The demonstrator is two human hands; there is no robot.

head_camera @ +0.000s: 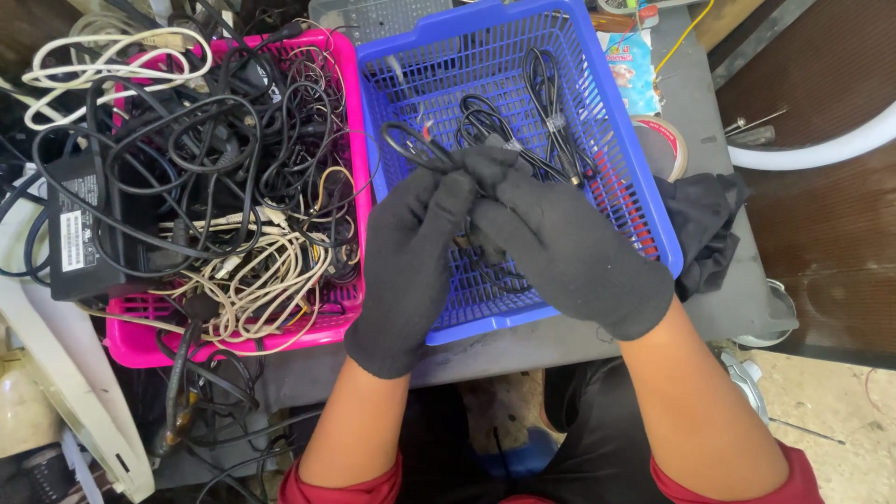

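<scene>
Now your left hand (408,271) and right hand (569,252) pinch one black cable (420,147) between them, its loop trailing up-left over the blue basket (644,201).

Matt black knit cloth gloves (560,252), glossy blue plastic mesh basket (616,131), glossy pink plastic basket (140,341), smooth rubbery black cables (485,121)

Pink basket (140,341) of tangled cables; tape roll (674,140); black cloth (705,224).

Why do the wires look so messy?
The pink basket is overfull: tangled cables spill over its edges, and a black power brick hangs off its left side. The blue basket holds only a few tidy coils.
</scene>
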